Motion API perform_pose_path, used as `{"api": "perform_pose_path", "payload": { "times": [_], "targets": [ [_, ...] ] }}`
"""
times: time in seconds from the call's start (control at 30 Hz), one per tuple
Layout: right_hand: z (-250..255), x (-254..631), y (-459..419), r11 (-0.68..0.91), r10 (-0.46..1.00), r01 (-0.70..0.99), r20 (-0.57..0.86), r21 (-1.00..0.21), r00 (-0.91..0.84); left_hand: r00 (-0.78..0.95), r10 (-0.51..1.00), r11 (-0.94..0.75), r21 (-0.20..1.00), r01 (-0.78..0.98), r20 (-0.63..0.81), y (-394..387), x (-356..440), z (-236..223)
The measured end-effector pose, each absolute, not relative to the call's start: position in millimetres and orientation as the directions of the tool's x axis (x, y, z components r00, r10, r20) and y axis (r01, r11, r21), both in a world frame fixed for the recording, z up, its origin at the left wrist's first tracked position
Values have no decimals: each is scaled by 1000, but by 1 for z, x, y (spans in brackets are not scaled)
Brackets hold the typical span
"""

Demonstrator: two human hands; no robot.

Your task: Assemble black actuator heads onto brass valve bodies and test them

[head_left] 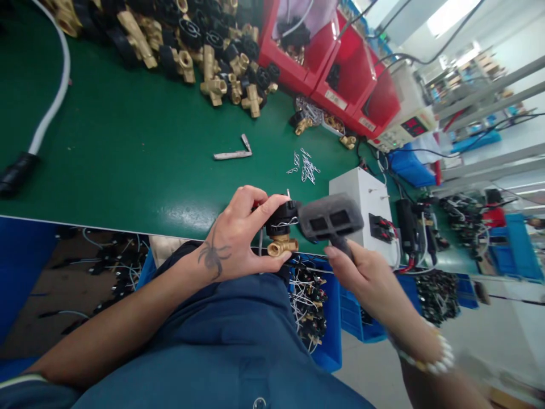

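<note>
My left hand (242, 227) is closed around a brass valve fitting (281, 244) with a black plastic top, at the green bench's front edge. A thin metal clip sits across the black part, and a small pin sticks up from it. In my right hand (366, 272) is the handle of a hammer (330, 218) with a blocky black head, slightly blurred. The head is close beside the fitting's right side; I cannot tell if they touch. Loose metal clips (307, 167) lie beyond, and a bent metal tool (233, 154) lies farther left.
Many brass fittings (213, 79) with black caps are heaped at the back. Red bins (336, 96) stand at the back right. A white box (361, 210) stands right of the hammer. Blue crates (334, 324) of wired parts sit below the edge. A grey cable (53, 108) lies left.
</note>
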State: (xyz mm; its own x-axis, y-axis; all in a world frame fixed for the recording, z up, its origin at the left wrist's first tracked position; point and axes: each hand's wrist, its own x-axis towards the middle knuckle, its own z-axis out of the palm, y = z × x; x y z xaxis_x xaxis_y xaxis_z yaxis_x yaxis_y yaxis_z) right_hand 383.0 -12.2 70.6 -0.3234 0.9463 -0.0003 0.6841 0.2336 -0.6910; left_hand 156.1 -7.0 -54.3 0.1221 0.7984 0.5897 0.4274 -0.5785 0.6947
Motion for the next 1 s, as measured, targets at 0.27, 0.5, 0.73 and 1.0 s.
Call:
{"api": "perform_pose_path", "payload": {
  "times": [0.27,0.5,0.73,1.0],
  "targets": [
    [73,387,-15,307,948,516,303,-800,-95,123,797,-580,694,427,591,-7,157,-54],
    [70,389,-15,152,979,695,10,-703,-204,114,797,-579,695,426,594,-6,157,-54],
    [63,383,-16,202,948,700,-41,-685,-314,118,792,-586,693,420,598,-6,158,-54],
    [68,384,-17,325,945,521,260,-789,-197,137,796,-587,693,419,590,-5,157,-53]
  ]
}}
